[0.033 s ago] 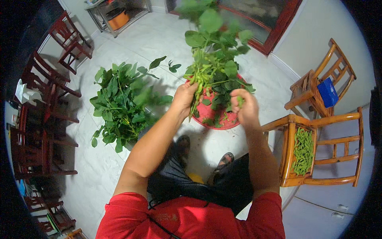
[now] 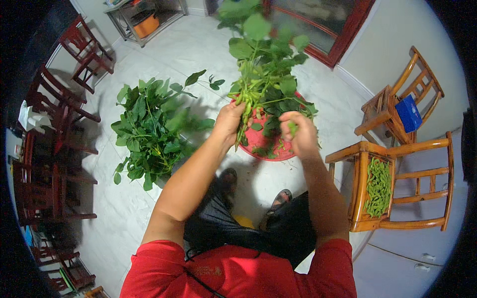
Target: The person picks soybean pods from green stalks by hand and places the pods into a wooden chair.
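Wore a red shirt. Clutched a leafy, pod-covered plant in the left hand, right above a red basket. Had the right hand curled around some green bit, too blurry to make out. Saw a leafy green pile off left, picked pods on a wooden chair to the right, plus an orange pot way back.

I see both arms stretched fwd. L hand is clenched; R hand is curled opp. it, fingers bunched.
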